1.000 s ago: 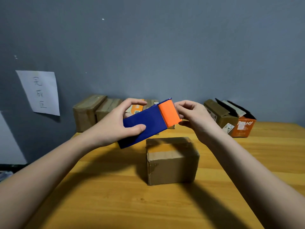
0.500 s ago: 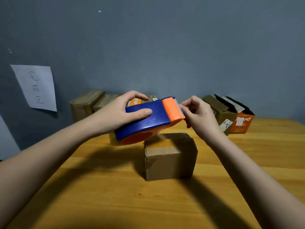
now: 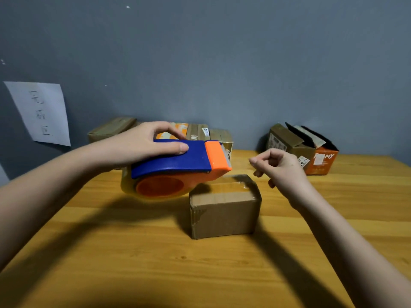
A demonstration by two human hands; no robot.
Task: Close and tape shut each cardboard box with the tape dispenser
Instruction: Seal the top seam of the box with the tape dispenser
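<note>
Since approx 0.5 s ago the right hand has been pulled off the orange nose of the dispenser and is now held apart from it, to the right, fingers curled w/ thumb and forefinger tips near each other; whether a clear tape end is pinched there cannot be told. The dispenser is gripped from above by the left hand, thumb laid along the blue cover, and has been lowered toward the box. Its long axis runs left-right, nose pointing right, hung just over the box's far-left top edge. The box sits mid-table, below and between both hands, right hand nearer its right side. It's small, brown, flaps down, corners scuffed, w/ a glossy strip across the top; probably old tape. The next move is judged to turn on getting the nose down onto the top seam.
</note>
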